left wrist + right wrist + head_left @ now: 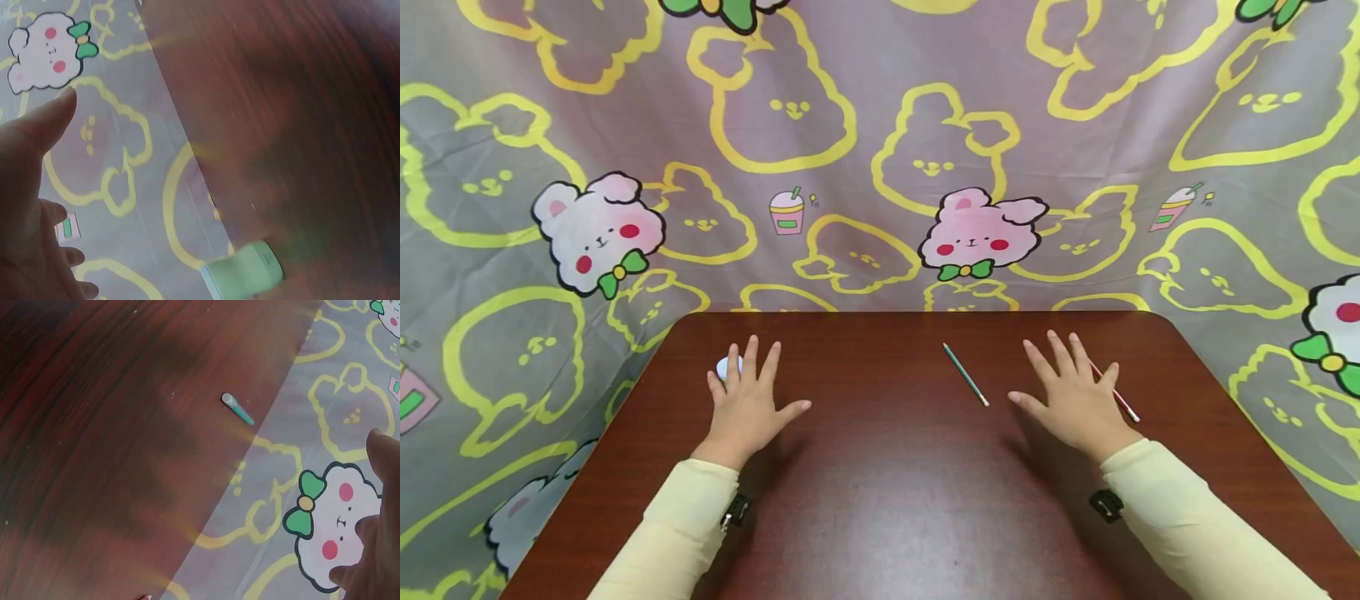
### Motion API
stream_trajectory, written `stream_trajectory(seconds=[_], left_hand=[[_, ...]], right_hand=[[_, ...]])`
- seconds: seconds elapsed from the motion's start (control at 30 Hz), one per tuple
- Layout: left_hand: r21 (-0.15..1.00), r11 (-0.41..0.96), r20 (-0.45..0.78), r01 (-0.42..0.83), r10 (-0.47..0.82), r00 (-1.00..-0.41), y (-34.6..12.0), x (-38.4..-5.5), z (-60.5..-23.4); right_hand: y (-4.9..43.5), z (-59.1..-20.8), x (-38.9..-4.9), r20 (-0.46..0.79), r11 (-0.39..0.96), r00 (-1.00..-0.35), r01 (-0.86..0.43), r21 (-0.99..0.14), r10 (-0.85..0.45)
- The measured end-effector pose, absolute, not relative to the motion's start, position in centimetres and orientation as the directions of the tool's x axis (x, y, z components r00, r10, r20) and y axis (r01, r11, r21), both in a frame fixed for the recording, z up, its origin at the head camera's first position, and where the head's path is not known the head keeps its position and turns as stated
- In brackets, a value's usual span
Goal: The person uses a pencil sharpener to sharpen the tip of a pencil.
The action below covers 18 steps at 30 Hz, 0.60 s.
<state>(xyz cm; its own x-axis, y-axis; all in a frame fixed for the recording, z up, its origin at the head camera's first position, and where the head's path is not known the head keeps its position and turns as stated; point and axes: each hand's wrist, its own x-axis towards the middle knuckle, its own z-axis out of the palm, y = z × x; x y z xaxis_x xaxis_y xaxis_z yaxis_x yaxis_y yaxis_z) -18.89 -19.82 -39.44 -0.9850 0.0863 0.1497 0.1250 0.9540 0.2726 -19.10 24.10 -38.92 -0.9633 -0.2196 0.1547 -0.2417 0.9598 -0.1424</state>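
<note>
L hand & R hand were spread wide over table. Head view: pale block lay approx L's 11 o'clock, teal pencil R's 9, red pencil R's 2-3, part. hidden.

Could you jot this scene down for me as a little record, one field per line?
Left hand: open hand, holding nothing
Right hand: spread hand, holding nothing
Between hands: teal pencil, nearer the right
Behind right hand: red pencil, partly hidden
Behind left hand: small pale object, partly hidden
Surface: brown table
Backdrop: cartoon-print cloth
</note>
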Motion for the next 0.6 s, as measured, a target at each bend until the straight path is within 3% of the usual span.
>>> stream_trajectory(seconds=[0.6], left_hand=[[0.360, 0.932, 0.261, 0.046, -0.054, -0.964, -23.9, -19.3, -40.0]], right_hand=[[25.5, -39.3, -19.5, 0.293, 0.944, -0.918, -0.310, -0.113, -0.267]])
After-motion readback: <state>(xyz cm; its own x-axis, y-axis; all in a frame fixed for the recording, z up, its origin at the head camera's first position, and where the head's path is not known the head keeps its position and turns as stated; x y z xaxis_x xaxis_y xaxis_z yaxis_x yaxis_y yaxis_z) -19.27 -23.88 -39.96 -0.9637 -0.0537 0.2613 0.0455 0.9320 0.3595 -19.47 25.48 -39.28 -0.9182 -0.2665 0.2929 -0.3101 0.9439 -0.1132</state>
